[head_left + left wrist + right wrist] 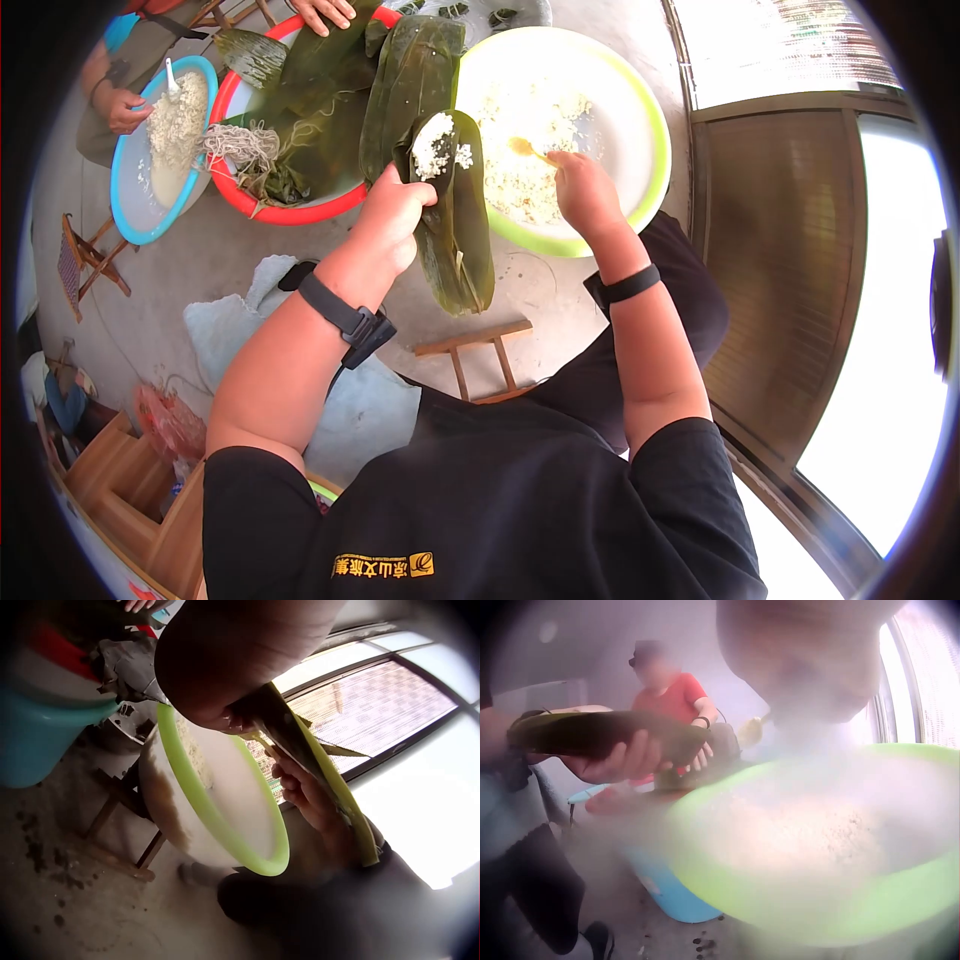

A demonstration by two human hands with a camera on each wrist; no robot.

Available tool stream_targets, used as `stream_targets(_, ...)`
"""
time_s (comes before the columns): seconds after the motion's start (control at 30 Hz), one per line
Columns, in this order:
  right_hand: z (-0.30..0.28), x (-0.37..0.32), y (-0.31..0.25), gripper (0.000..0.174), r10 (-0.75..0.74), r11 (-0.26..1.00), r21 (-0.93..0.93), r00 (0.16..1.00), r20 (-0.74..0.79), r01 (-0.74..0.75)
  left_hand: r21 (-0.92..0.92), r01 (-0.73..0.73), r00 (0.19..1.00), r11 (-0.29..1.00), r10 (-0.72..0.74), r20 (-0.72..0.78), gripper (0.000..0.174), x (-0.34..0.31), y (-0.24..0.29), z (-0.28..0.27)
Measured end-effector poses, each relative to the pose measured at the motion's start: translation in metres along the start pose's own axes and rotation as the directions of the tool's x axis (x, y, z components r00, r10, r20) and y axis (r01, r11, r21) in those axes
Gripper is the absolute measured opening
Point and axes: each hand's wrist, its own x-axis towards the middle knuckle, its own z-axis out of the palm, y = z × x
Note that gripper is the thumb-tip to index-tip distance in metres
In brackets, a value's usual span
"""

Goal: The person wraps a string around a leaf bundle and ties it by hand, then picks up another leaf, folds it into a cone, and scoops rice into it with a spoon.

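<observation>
My left hand (395,215) grips a folded green leaf (455,210) shaped into a cone, with white rice (434,145) in its top. The leaf's long tail hangs down below the hand. My right hand (580,185) holds a yellow spoon (525,148) over the rice (520,160) in a green-rimmed white basin (645,110). In the left wrist view the leaf (296,742) runs past the basin's rim (225,817). The foggy right wrist view shows the left hand (634,761) round the leaf (600,735), beside the basin (832,900).
A red basin (290,205) of green leaves and string stands to the left. A blue basin (150,215) of rice sits beyond it, where another person's hand (125,105) holds a spoon. A small wooden stool (480,350) stands below my hands on the concrete floor.
</observation>
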Motion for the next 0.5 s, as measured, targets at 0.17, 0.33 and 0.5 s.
stream_targets(0.17, 0.035, 0.008, 0.009, 0.031, 0.166, 0.976, 0.108, 0.971, 0.172, -0.187, 0.017, -0.006, 1.0, 1.0, 0.006, -0.011, 0.052, -0.005, 0.004, 0.001)
stream_targets(0.33, 0.031, 0.008, -0.009, 0.031, 0.312, 0.58, 0.538, 0.777, 0.547, -0.612, 0.005, -0.008, 1.0, 1.0, 0.008, -0.008, 0.052, -0.005, 0.005, -0.001)
stream_targets(0.5, 0.038, 0.011, -0.027, 0.033, 0.259, 0.534, 0.615, 0.805, 0.534, -0.58, 0.02, -0.026, 0.999, 0.999, 0.026, -0.021, 0.053, -0.006, 0.005, 0.001)
